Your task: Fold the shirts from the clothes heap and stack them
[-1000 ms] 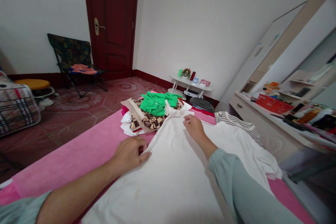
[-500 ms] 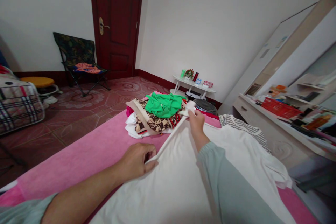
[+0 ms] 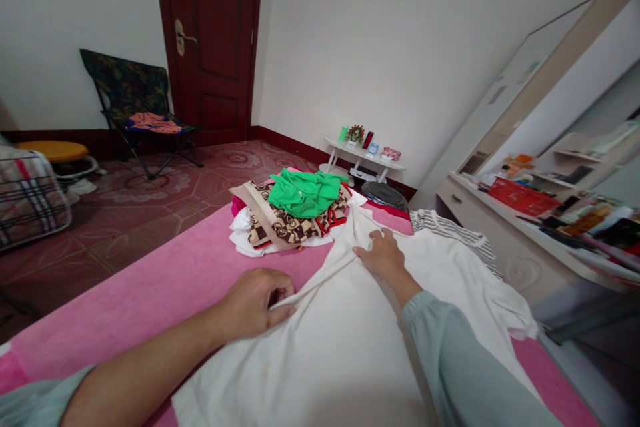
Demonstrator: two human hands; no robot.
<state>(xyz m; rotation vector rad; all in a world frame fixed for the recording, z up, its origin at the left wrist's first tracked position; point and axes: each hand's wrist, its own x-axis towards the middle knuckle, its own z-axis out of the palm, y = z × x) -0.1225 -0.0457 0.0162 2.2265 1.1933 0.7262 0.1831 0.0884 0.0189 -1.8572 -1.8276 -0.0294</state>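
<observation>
A white shirt (image 3: pixel 345 333) lies spread over the pink bed cover (image 3: pixel 165 273), some of its fabric bunched toward the far side. My left hand (image 3: pixel 260 303) pinches the shirt's left edge between thumb and curled fingers. On top of the cloth, farther away and to the right, rests my right hand (image 3: pixel 384 255), its thumb and fingers apart with no fold between them. Just beyond the shirt sits a pile of clothes: a green garment (image 3: pixel 305 192) on a brown-and-cream patterned one (image 3: pixel 280 230), with white cloth beneath.
A striped garment (image 3: pixel 457 237) lies at the bed's right, by a dresser (image 3: pixel 520 267) holding a red basket (image 3: pixel 523 195). Beyond the bed stands a low white shelf (image 3: pixel 365 155). Left are a folding chair (image 3: pixel 133 93), a yellow stool (image 3: pixel 53 150) and a dark red door (image 3: pixel 213 47).
My right hand has let go of the shirt's far edge and come back a little over the cloth. That edge has dropped onto the bed. My left hand keeps its pinch.
</observation>
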